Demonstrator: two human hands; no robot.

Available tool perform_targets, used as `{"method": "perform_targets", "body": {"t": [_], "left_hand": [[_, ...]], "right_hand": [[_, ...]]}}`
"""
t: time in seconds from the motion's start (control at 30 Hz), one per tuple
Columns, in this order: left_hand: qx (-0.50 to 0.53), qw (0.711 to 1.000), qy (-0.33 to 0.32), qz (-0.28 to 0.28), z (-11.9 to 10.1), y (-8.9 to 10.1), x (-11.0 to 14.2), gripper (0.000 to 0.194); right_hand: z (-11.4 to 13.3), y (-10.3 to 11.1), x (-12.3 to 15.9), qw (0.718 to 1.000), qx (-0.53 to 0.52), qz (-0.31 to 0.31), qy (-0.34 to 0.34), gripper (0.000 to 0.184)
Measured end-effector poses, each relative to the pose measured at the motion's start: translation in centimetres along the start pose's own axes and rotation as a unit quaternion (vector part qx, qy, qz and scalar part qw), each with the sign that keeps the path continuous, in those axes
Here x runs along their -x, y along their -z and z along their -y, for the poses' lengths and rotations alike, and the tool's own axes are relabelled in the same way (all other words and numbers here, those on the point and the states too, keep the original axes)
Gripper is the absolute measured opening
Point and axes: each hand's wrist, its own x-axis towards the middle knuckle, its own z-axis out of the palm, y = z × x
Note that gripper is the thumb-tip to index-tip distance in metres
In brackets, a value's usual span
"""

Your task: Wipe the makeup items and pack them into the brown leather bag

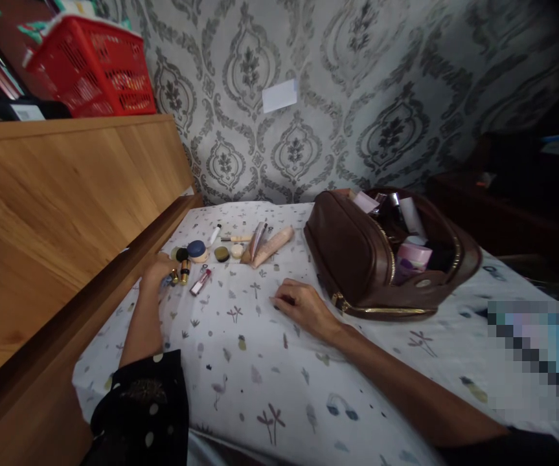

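Observation:
My left hand (159, 268) is at the far left of the bed, its fingers curled down and mostly hidden. A small bluish thing shows under it, too unclear to name. Beside it stand gold-and-black lipstick tubes (184, 272), a jar with a dark blue lid (197, 250) and a lip gloss tube (201, 283). My right hand (303, 307) rests on the patterned sheet with its fingers loosely curled in and nothing visible in them. Just right of it, an open brown cosmetic bag (352, 249) holds a pink container (412, 259) and other cosmetics.
A small olive-lidded jar (221, 254), a pale round jar (237, 250), a beige squeeze tube (273, 246) and a white tube (215, 233) lie on the sheet. A wooden headboard (79, 188) bounds the left, with a red basket (99, 68) on top. Wallpaper covers the far wall.

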Motion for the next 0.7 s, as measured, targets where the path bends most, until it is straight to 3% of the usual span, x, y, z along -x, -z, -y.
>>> {"method": "perform_targets", "body": {"t": [0.1, 0.23, 0.4, 0.5, 0.6, 0.7], "left_hand": [[0.041, 0.999, 0.014, 0.0, -0.8, 1.3, 0.8, 0.032], [0.151, 0.988, -0.039, 0.001, -3.9, 1.6, 2.2, 0.02], [0.278, 0.95, -0.132, 0.044, -10.9, -0.9, 5.2, 0.02], [0.314, 0.928, -0.188, 0.074, -14.6, -2.9, 7.5, 0.014], [0.326, 0.909, -0.241, 0.094, -16.7, -4.5, 9.6, 0.012], [0.316, 0.904, -0.274, 0.086, -17.5, -5.4, 10.7, 0.013]], "right_hand": [[0.0, 0.0, 0.0, 1.0, 0.002, -0.003, 0.001, 0.023], [0.2, 0.1, -0.1, 1.0, 0.007, -0.001, -0.005, 0.022], [0.4, 0.1, 0.1, 0.999, -0.021, -0.009, -0.027, 0.018], [0.4, 0.2, 0.2, 0.997, -0.052, -0.013, -0.052, 0.038], [0.4, 0.3, 0.2, 0.995, -0.08, -0.01, -0.065, 0.049], [0.3, 0.2, 0.1, 0.993, -0.094, -0.004, -0.077, 0.044]]}}
